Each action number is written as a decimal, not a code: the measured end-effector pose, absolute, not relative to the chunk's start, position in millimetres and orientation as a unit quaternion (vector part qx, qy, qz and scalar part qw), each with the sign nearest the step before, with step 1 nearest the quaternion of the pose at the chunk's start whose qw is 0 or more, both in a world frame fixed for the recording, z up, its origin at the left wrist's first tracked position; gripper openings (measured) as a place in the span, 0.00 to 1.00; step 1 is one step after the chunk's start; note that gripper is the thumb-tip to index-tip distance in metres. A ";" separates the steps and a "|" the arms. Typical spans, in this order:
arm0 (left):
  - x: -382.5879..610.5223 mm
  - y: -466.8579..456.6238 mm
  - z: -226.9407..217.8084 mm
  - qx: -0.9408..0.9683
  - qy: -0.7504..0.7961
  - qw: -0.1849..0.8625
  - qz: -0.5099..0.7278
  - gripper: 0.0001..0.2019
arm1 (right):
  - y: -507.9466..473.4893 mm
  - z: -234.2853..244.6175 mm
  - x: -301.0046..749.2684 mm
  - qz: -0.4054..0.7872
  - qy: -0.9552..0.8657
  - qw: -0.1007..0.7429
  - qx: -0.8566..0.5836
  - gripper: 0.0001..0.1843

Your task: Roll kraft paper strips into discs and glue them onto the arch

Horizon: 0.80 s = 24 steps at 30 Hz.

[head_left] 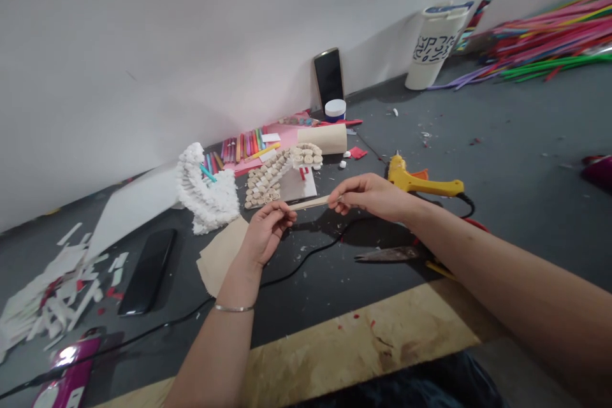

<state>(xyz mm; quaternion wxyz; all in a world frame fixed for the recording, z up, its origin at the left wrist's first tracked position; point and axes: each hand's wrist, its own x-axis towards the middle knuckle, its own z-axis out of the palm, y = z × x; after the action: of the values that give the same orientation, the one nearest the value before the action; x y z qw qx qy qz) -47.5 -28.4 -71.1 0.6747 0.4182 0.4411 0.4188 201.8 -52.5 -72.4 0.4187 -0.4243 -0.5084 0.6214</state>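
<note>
Covering the two end parts of a beige strip point(310, 203), the fingers of the left hand point(268, 229) and of the right hand point(366, 194) leave mainly its middle part visible. Each hand pinches it, thumb and fingers brought together on the strip; how the far fingertips lie, I cannot tell. The right forearm hides part of the handles of the scissors point(389, 255), and the left hand and wrist cover one side of the beige sheets point(222, 261). At the right edge a dark purple object point(597, 171) is cut off, and it is hard to say what it is. A magenta object point(71, 370) at the lower left is also cut by the frame.

The strip is narrow, straight and pale, slightly tilted, and is held above the dark table point(516, 204), in front of a piece covered with beige coils point(262, 188). It looks like paper or thin cloth, but its layers are too small to distinguish.

The coils are round and tightly rolled, set in close rows. Beside them stands a white, rough, crumbly-looking piece point(205, 197). The yellow glue gun point(425, 183) has a smooth body, and the scissors' blades look dull and stained.
</note>
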 end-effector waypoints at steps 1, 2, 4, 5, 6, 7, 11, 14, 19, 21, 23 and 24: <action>-47.6 -28.1 -71.3 0.419 0.439 0.674 0.421 0.04 | -52.8 -71.4 201.8 0.621 -0.511 0.416 -0.426 0.06; -47.6 -27.7 -71.5 0.421 0.437 0.673 0.423 0.04 | -53.2 -70.3 201.7 0.620 -0.512 0.413 -0.428 0.06; -47.1 -26.9 -72.2 0.426 0.432 0.672 0.425 0.03 | -53.8 -68.2 201.4 0.617 -0.516 0.412 -0.428 0.08; -46.6 -26.5 -72.7 0.428 0.430 0.671 0.426 0.03 | -53.9 -67.5 201.3 0.612 -0.520 0.416 -0.428 0.09; -45.8 -26.2 -73.3 0.431 0.429 0.670 0.426 0.04 | -53.9 -67.3 201.2 0.602 -0.526 0.420 -0.430 0.10; -44.8 -25.9 -74.0 0.433 0.430 0.667 0.428 0.05 | -53.7 -67.5 201.1 0.590 -0.531 0.426 -0.434 0.11; -40.2 -26.0 -78.0 0.457 0.456 0.625 0.439 0.13 | -52.2 -70.4 201.2 0.558 -0.544 0.429 -0.457 0.13; -38.6 -27.0 -79.7 0.483 0.460 0.601 0.440 0.16 | -51.9 -69.9 201.8 0.564 -0.538 0.432 -0.454 0.17; -41.6 -27.5 -77.8 0.515 0.460 0.574 0.439 0.18 | -51.1 -67.7 204.4 0.562 -0.548 0.426 -0.450 0.27; -44.8 -27.2 -76.2 0.540 0.463 0.564 0.419 0.22 | -50.6 -68.8 205.1 0.558 -0.553 0.408 -0.465 0.25; -48.3 -27.2 -74.5 0.570 0.471 0.549 0.391 0.27 | -50.3 -70.5 205.1 0.554 -0.559 0.387 -0.479 0.19; -49.8 -27.4 -73.8 0.583 0.478 0.538 0.376 0.27 | -50.3 -71.3 204.8 0.554 -0.563 0.377 -0.484 0.15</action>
<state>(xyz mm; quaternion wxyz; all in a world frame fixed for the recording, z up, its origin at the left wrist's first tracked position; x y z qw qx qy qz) -49.8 -27.4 -73.8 0.5379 0.5834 0.4784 0.3760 204.8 -50.3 -71.3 0.3771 -0.4838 -0.5633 0.5535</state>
